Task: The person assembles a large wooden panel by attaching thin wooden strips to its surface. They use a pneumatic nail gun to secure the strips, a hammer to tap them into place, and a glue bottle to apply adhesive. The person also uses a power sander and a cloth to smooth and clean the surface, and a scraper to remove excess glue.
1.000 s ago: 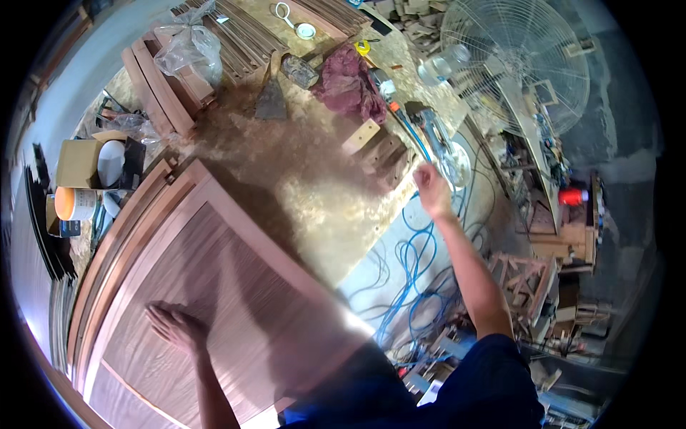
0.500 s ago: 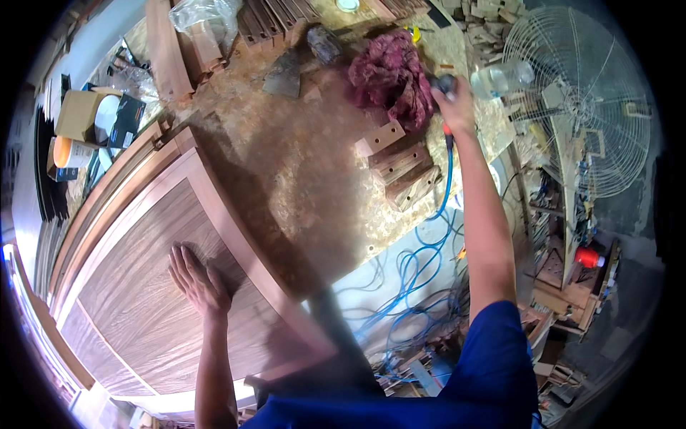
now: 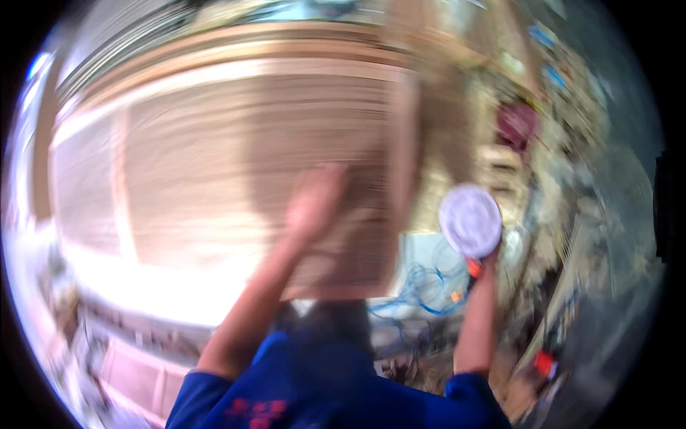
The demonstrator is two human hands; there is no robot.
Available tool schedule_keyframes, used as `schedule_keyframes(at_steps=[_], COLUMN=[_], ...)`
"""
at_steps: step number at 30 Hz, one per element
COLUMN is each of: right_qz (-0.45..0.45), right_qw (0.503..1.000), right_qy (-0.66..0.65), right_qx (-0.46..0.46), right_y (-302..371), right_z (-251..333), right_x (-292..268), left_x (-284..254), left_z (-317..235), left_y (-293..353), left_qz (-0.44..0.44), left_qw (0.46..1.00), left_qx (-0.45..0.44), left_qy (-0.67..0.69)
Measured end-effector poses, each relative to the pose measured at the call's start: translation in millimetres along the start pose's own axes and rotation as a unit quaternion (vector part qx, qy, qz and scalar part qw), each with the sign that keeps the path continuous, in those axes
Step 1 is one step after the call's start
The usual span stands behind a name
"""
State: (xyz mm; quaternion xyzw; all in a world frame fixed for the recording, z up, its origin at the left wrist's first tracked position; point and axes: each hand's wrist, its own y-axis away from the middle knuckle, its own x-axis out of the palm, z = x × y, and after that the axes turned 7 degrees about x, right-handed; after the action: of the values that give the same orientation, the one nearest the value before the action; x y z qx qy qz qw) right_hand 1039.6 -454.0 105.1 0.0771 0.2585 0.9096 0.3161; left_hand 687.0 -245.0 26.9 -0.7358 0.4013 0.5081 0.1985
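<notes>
A large framed wooden panel with brown wood grain lies in front of me. Over its right part is my left hand, so smeared by motion that its fingers cannot be told apart; whether it touches the wood is unclear. Out past the panel's right end, my right hand grips an air-powered disc sander. Its round, pale pad is turned up toward me and hides most of the fingers. A red fitting shows at the sander's near side.
Blue air hose lies in coils below the sander. Beyond it, a dark red rag and drilled wooden blocks rest on the worktable. Stacked boards line the panel's far side. A red object is at the lower right.
My view has swung left, bringing the panel toward the middle. My right hand has lifted the sander from beside the rag and drawn it nearer, pad facing up. My left hand stays over the panel.
</notes>
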Motion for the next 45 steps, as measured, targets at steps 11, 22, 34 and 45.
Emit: schedule_keyframes(at_steps=[11, 22, 34, 45], right_qz=[0.284, 0.275, 0.205, -0.155], right_qw=[0.919, 0.844, 0.81, 0.87], right_qy=[0.274, 0.438, 0.511, 0.463], right_qx=[0.003, -0.14, -0.203, -0.071], right_y=[155.8, 203.4, 185.4, 150.2], right_z=[-19.8, -37.2, -38.6, -26.6], right_x=[458.3, 581.4, 599.7, 324.2], left_x=[-58.6, -102.4, -135.7, -123.4], left_z=[297.3, 418.8, 459.8, 447.3], left_y=[382.5, 426.2, 373.5, 371.0], left_qz=[-0.293, -0.25, -0.247, -0.269], left_qw=[0.898, 0.871, 0.903, 0.908], left_qx=[-0.328, -0.416, -0.343, -0.285], left_qy=[-0.014, -0.079, -0.08, -0.149])
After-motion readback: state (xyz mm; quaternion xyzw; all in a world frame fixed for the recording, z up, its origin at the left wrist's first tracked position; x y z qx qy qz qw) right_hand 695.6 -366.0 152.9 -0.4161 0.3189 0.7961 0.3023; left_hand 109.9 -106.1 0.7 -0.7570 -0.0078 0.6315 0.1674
